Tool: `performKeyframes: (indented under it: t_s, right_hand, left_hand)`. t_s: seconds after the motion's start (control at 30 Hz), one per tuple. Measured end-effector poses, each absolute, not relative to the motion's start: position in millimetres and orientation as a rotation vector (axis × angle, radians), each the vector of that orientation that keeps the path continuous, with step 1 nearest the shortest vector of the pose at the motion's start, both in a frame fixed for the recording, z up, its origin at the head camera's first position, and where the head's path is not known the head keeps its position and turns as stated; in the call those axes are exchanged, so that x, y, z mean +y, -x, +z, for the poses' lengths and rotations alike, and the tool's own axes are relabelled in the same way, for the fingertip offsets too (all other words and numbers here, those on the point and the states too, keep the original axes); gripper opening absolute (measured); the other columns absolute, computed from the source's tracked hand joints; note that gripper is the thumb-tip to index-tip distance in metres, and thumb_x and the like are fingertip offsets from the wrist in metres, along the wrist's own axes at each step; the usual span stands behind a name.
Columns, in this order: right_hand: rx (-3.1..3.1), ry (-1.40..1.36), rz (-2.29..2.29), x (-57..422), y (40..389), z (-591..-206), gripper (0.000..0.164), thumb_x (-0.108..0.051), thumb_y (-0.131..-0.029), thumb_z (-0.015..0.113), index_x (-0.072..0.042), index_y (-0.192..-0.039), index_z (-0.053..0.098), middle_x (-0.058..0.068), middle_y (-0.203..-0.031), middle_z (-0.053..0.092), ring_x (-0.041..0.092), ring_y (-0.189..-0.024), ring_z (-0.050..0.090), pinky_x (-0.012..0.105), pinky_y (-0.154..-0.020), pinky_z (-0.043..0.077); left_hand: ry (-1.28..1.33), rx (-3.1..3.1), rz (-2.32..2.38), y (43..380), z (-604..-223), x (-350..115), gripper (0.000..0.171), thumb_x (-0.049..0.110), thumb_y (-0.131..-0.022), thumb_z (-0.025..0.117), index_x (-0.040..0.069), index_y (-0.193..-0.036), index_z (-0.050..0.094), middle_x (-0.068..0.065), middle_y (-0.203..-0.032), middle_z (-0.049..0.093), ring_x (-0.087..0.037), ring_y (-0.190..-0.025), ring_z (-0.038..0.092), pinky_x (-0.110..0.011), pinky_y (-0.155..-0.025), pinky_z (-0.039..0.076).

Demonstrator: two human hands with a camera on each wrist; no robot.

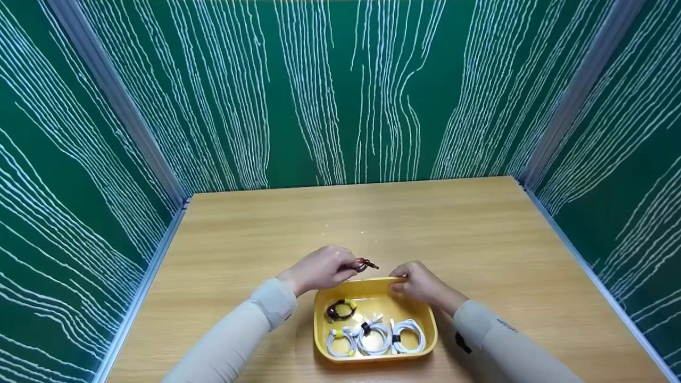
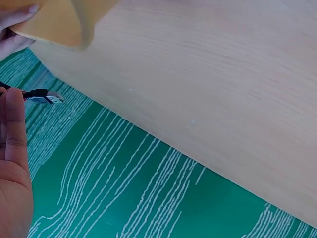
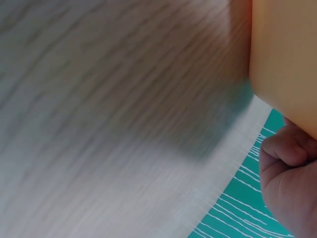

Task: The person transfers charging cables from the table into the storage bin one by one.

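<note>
My left hand [image 1: 327, 267] holds a dark cable with a bit of red [image 1: 366, 264] above the far left rim of a yellow plastic bin [image 1: 435, 335]. In the left wrist view, the metal USB plug [image 2: 47, 96] of this cable juts past the fingertips. My right hand [image 1: 420, 284] grips the bin's far rim near its right corner, thumb inside; the right wrist view shows its curled fingers [image 3: 287, 148] against the outer wall. Inside the bin lie a coiled black cable with a yellow tie [image 1: 340, 310] and three coiled white cables, one of them in the middle [image 1: 374, 340].
The bin stands near the front edge of a wooden table [image 1: 255, 229]. Green panels with white wavy lines [image 1: 298, 96] enclose the back and sides, with metal posts [image 1: 122, 101] at the corners. Small white specks [image 1: 362, 232] dot the tabletop beyond the bin.
</note>
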State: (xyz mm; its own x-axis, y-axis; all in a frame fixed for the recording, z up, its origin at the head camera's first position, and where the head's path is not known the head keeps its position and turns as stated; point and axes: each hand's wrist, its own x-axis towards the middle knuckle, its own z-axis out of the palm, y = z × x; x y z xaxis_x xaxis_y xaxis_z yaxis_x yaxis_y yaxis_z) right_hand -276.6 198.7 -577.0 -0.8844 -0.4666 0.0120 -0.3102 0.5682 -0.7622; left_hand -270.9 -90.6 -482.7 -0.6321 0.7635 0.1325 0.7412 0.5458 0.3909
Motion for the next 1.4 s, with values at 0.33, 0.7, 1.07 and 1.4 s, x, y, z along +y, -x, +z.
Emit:
performKeyframes:
  t_s: [0.33, 0.7, 1.07, 1.4]
  right_hand:
    - [2.621, 0.728, -1.222, 198.4, 277.6, -577.6, 0.008, 0.004, -0.086, 0.081, -0.003, -0.09, 0.084, 0.011, -0.092, 0.082, 0.016, -0.085, 0.071, 0.032, -0.082, 0.06]
    - [2.641, 0.778, -1.227, 199.0, 279.6, -579.0, 0.009, 0.006, -0.085, 0.081, -0.001, -0.09, 0.084, 0.011, -0.09, 0.081, 0.014, -0.083, 0.069, 0.027, -0.078, 0.057]
    - [2.61, 0.745, -1.241, 199.4, 279.2, -579.1, 0.01, 0.006, -0.086, 0.078, 0.0, -0.091, 0.083, 0.011, -0.089, 0.08, 0.011, -0.08, 0.066, 0.023, -0.074, 0.055]
    - [2.615, 0.754, -1.241, 198.0, 278.8, -580.8, 0.008, 0.007, -0.086, 0.078, 0.0, -0.089, 0.082, 0.012, -0.087, 0.08, 0.01, -0.078, 0.063, 0.023, -0.072, 0.054]
  left_hand:
    - [-1.238, 2.621, 0.719, 265.4, -480.3, -83.1, 0.011, 0.017, -0.103, 0.073, 0.01, -0.102, 0.082, 0.0, -0.093, 0.076, -0.006, -0.078, 0.058, -0.019, -0.074, 0.053]
    - [-1.276, 2.522, 0.715, 258.9, -478.1, -72.2, 0.01, 0.013, -0.102, 0.074, 0.009, -0.101, 0.083, -0.001, -0.09, 0.079, -0.001, -0.072, 0.059, -0.015, -0.069, 0.05]
    - [-1.31, 2.453, 0.667, 250.9, -485.8, -60.1, 0.012, 0.013, -0.101, 0.074, 0.006, -0.105, 0.083, -0.002, -0.092, 0.08, 0.003, -0.07, 0.059, -0.011, -0.068, 0.051]
    - [-1.341, 2.47, 0.509, 251.6, -501.7, -51.4, 0.011, 0.015, -0.1, 0.074, 0.01, -0.104, 0.084, 0.001, -0.092, 0.082, 0.005, -0.069, 0.058, -0.008, -0.069, 0.048]
